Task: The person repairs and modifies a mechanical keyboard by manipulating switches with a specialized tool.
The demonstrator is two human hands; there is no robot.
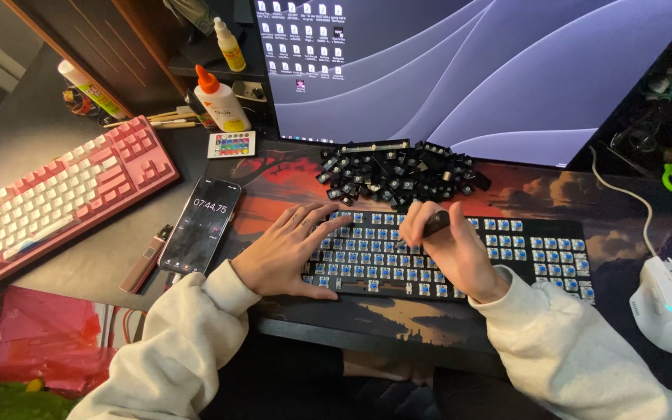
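A black mechanical keyboard with its caps stripped off, showing rows of blue switch stems [460,249], lies on a wide desk mat printed with a red and orange sunset scene [274,175] that covers the dark surface [95,268]. The left hand [289,249] rests flat on the left end of that keyboard, its fingers [328,222] spread apart and stretched over the switches, the thumb along the near edge, gripping nothing. The right hand [453,253] is raised over the middle of the keyboard, its fingers [414,225] curled together and clamped on a small dark tool [435,224] whose end sticks out to the right of them; what kind of tool it is cannot be told. Just behind the keyboard, touching the foot of a large monitor with a blue wave wallpaper [468,70], sits a loose heap of black keycaps [398,171]. To the left of the mat a black smartphone showing a running timer [201,225] lies face up, with a slim brownish pen-like device [145,260] beside it. Farther left is a pink and white keyboard [56,198], set at a slant. Near the monitor's left corner stand a white glue bottle with an orange cap [219,101] and a small white remote with coloured buttons [232,144]. A white mouse with a lit edge [666,299] sits at the far right, well apart from both hands.
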